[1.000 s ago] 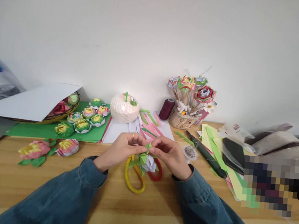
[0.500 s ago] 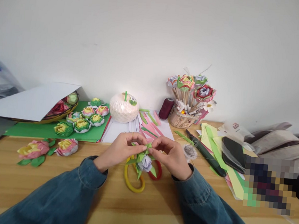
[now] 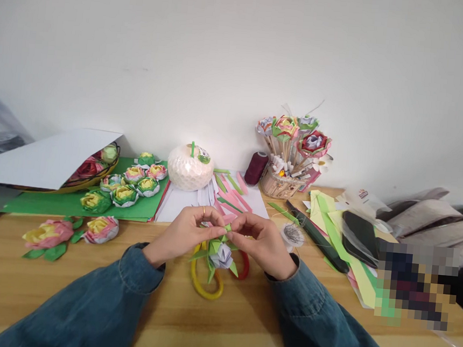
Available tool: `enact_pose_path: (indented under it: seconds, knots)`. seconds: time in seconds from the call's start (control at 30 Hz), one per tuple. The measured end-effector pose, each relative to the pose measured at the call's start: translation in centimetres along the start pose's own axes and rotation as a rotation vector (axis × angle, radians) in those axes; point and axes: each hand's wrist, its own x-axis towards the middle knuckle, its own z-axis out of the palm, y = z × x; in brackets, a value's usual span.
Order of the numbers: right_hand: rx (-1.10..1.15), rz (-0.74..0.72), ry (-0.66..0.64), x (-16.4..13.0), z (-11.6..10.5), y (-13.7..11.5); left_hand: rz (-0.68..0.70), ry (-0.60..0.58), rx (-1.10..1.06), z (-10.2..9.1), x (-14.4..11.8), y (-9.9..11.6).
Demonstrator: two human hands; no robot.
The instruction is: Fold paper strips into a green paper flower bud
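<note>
Above the wooden table (image 3: 83, 290), my left hand (image 3: 188, 232) and my right hand (image 3: 264, 241) pinch one small folded paper flower (image 3: 220, 251) between their fingertips. The flower has green pointed outer petals and a pale lilac-white middle that faces down toward me. A ring shows on a finger of my left hand. Under the flower lie scissors (image 3: 205, 284) with one yellow and one red handle loop, flat on the table.
Several finished paper flowers (image 3: 127, 183) sit on a green sheet (image 3: 50, 203) at left, beside a white board (image 3: 46, 160) over a basket. Two more flowers (image 3: 70, 232) lie nearer. A white ball-shaped lamp (image 3: 190, 168), maroon thread spool (image 3: 255, 168), basket of flower sticks (image 3: 289, 157) and paper strips (image 3: 332, 225) stand behind and right.
The flower has turned in my fingers, so its pale middle now faces down toward me. Both hands stay in nearly the same place.
</note>
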Motion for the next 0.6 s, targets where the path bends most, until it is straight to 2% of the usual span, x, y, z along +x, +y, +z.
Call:
enact_pose_path:
  seconds: [0.17, 0.3, 0.47, 0.6]
  knots:
    - [-0.234, -0.134, 0.092, -0.04, 0.27, 0.30, 0.012, 0.046, 0.108, 0.32, 0.09, 0.07]
    - [-0.332, -0.176, 0.185, 0.01, 0.22, 0.34, -0.036, 0.064, 0.048, 0.45, 0.29, -0.25]
    - [-0.205, -0.005, 0.061, 0.33, -0.31, 0.65, -0.037, 0.102, 0.032, 0.40, 0.29, -0.49]
    - [-0.234, -0.005, 0.030, 0.32, -0.47, 0.57, -0.044, 0.091, 0.035, 0.10, 0.31, -0.38]
